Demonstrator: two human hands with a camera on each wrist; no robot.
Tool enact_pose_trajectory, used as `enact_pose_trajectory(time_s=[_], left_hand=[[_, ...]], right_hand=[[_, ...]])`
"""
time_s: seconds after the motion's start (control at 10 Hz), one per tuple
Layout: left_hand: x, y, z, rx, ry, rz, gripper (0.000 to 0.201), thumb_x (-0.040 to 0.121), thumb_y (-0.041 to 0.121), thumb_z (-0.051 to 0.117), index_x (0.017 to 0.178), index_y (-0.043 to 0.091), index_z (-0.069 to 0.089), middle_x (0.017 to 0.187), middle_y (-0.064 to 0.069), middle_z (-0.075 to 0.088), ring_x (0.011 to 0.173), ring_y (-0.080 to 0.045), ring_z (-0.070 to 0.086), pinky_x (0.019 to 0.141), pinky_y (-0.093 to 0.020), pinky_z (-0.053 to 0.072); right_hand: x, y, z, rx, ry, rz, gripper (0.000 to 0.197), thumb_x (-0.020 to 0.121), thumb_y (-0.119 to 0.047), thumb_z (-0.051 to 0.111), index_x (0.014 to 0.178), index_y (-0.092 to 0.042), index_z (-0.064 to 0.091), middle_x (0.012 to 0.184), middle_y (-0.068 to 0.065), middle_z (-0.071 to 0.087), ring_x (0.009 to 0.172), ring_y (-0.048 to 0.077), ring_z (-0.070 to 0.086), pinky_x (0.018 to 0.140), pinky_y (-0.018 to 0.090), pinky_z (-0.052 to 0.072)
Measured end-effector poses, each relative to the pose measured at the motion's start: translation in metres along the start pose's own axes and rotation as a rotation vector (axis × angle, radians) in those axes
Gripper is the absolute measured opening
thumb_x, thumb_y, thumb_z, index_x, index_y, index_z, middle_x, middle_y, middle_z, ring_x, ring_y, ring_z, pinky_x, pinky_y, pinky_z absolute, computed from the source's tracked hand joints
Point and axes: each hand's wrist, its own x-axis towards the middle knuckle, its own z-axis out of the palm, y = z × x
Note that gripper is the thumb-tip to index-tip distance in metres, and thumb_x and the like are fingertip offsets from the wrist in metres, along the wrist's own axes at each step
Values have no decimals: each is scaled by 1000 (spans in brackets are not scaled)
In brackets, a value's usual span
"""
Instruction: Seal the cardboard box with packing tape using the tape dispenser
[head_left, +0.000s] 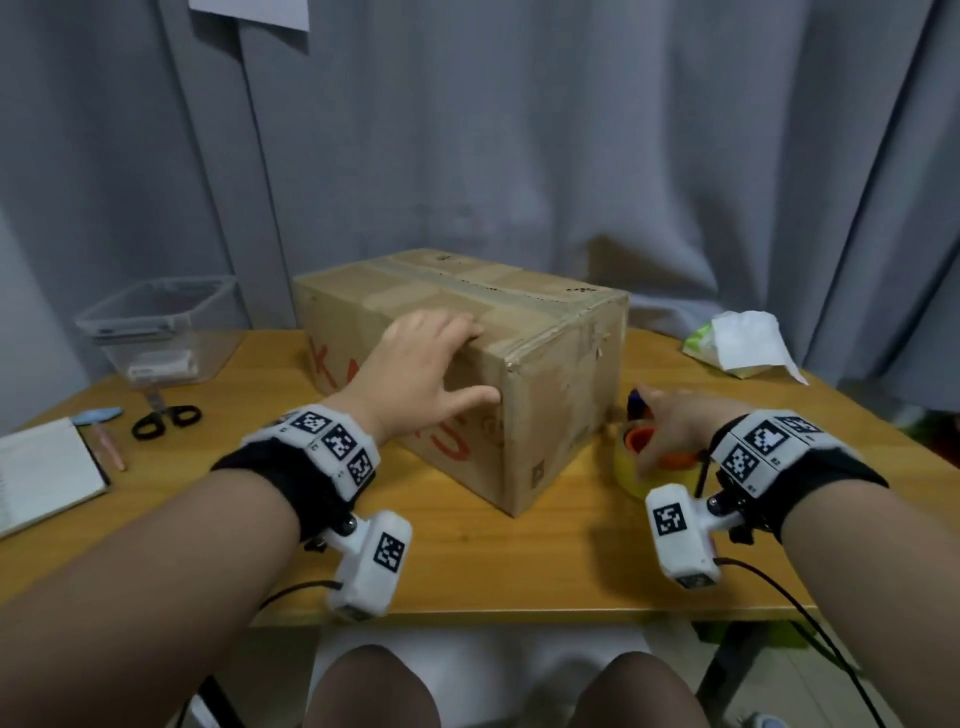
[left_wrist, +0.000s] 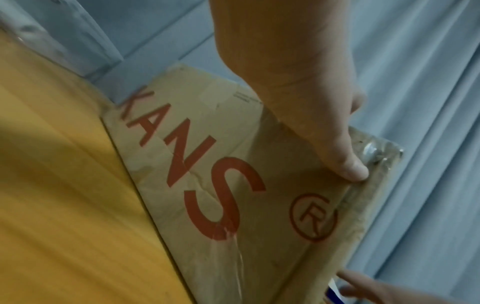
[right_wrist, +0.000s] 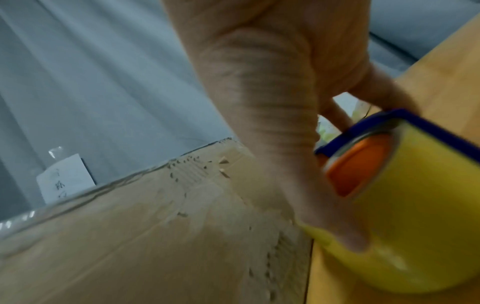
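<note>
While the left hand (head_left: 426, 358) steadied the cardboard box (head_left: 550, 374) at frame centre, the right hand (head_left: 670, 421) closed on the tape dispenser (head_left: 636, 457) just right of it on the table (head_left: 519, 561).
Left fingers lay spread flat over the box's near top edge, thumb pressed on the side; right fingers curled round the dispenser's blue frame and yellow roll (blurred). Box looked stiff, light and worn, best held by an edge or corner; dispenser looked rigid, best taken by its frame. Clear plastic bin (head_left: 156, 332), left of frame, held a small pale item, unidentifiable.
</note>
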Motion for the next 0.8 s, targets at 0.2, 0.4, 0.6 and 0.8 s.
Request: enact_pose_trajectory(time_s=[0.2,0.4,0.6,0.8], left_hand=[[37,44,26,213,113,-140,66,73,75,39,108,20,50,106,0,48,96,-24,44,82,-39,33],[90,58,54,302,66,-236,66,78,73,43,113,17,46,115,-5,49,101,-28,44,82,-44,35],[130,49,75,283,38,-329,67,77,69,50,117,15,45,120,-7,47,109,-30,42,87,-46,34],[127,26,69,123,14,-231,48,87,56,48,117,18,50,121,-6,48,112,-28,43,94,-42,32]], right_hand=[[30,2,15,287,253,-100,55,79,-22,67,128,-14,45,113,10,62,101,26,59,83,33,50],[63,-6,15,370,302,-229,40,87,-7,49,123,-22,58,120,7,61,108,28,57,91,37,48],[86,-12,-5,288,327,-141,41,90,-18,48,130,-30,51,130,2,57,125,29,47,111,59,20],[77,-19,-41,360,462,-206,46,87,-11,52,131,-25,50,131,5,57,123,27,50,110,51,31]])
